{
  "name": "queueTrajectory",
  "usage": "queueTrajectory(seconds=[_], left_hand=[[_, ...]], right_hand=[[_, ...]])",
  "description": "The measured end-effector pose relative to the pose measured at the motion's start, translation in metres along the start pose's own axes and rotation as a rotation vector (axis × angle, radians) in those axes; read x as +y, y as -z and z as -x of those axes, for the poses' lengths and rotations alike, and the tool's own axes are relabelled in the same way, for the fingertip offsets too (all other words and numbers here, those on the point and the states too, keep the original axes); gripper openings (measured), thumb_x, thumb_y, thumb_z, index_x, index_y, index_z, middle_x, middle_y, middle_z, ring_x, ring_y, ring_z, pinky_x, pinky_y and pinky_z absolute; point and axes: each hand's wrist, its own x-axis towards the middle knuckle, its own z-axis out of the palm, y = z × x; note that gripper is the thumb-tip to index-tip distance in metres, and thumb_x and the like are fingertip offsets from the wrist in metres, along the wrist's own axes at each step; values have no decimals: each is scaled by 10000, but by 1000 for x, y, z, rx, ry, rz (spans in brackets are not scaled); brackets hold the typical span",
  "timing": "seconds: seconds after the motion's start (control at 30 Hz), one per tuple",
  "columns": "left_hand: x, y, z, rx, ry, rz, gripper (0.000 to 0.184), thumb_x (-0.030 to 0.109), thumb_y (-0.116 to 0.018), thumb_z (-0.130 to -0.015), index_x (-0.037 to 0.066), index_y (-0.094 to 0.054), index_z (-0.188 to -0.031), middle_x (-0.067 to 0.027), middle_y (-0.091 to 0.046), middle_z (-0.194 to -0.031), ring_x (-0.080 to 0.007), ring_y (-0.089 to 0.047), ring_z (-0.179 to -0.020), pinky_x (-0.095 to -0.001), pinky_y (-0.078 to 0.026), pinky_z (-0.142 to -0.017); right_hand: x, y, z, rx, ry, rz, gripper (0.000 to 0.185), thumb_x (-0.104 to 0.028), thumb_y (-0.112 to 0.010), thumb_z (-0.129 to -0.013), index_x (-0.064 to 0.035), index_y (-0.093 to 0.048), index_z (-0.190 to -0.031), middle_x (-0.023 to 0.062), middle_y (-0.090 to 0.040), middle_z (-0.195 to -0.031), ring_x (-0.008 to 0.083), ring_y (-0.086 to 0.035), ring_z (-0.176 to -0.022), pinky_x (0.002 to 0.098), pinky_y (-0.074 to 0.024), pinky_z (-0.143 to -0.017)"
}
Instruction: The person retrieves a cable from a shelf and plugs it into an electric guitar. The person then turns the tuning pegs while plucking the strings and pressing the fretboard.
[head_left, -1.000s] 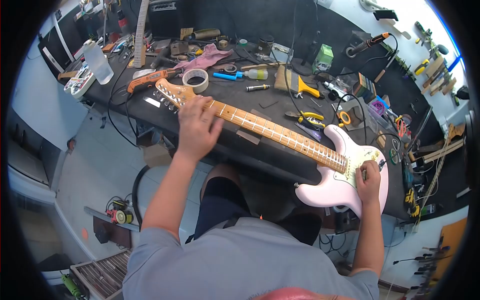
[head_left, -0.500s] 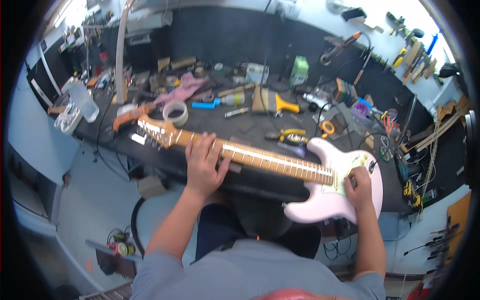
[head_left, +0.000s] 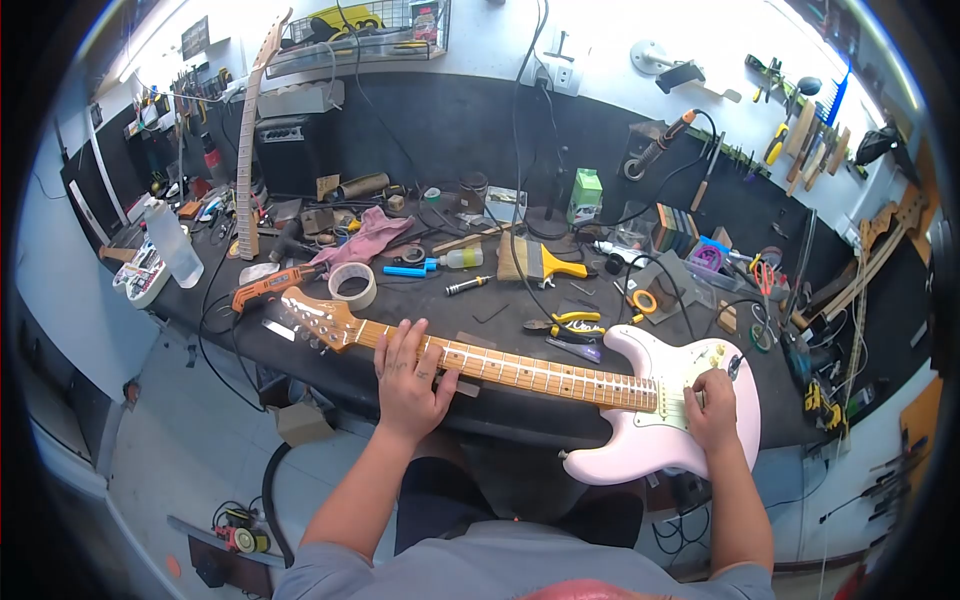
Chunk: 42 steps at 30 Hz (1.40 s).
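An electric guitar with a pale pink body (head_left: 640, 445) and a maple neck lies face up along the front of the workbench, its headstock to the left. Over the upper frets, my left hand (head_left: 408, 380) lies across the strings with fingers stretched out and thumb apart on the near side. My right hand (head_left: 712, 408) is closed above the pale green pickguard, fingertips curled down at the strings near the pickups. Whatever may be pinched in those fingers is hidden.
Behind the neck lie a tape roll (head_left: 352, 286), a wide brush (head_left: 540, 262), yellow-handled pliers (head_left: 568, 323) and a small screwdriver (head_left: 468, 285). An orange tool (head_left: 270, 288) sits beside the headstock. A loose neck (head_left: 250, 160) stands upright at the left.
The view has tilted upward, so the wall shows more and the bench sits lower. Both hands stay at about the same places on the guitar.
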Motion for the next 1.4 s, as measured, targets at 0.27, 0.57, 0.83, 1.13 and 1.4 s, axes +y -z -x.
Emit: queueTrajectory(seconds=[0.27,0.57,0.83,1.13,1.4], left_hand=[[-1,0,-1,21,-18,41,368,347,-755,-985,69,-705,-1221,-218,-585,-1602,-438,-498,-1531,-593,-271,-1302],[-105,60,11,381,247,-96,287,154,-728,-1000,36,-669,-1255,-179,-686,-1351,-417,-612,-1290,-537,-470,-1120],[-202,94,22,82,220,-272,229,41,-744,-967,56,-742,-1195,-148,-720,-1167,-360,-702,-1094,-483,-575,-958],[-215,90,10,86,-24,-518,195,41,-702,-889,74,-704,-1080,-77,-696,-1015,-305,-689,-948,-451,-585,-831],[-225,87,15,125,-72,-475,180,42,-719,-919,30,-697,-1097,-114,-721,-1005,-327,-691,-920,-468,-594,-808]], right_hand=[[-6,2,-3,-6,34,24,160,-41,-776,-855,-21,-623,-895,177,-639,-944,399,-622,-941,489,-483,-865],[10,-9,-1,-59,-31,-42,210,28,-737,-859,-12,-533,-881,146,-555,-886,360,-561,-871,456,-457,-828],[7,-6,-1,-48,1,-61,179,26,-721,-886,-12,-548,-914,135,-550,-884,323,-561,-857,420,-464,-822],[7,-3,0,-9,6,-30,224,-15,-782,-825,-36,-568,-886,162,-610,-910,392,-610,-890,483,-481,-836],[7,-4,-1,6,56,-10,227,8,-771,-826,-22,-552,-878,160,-586,-874,372,-591,-836,460,-475,-786]])
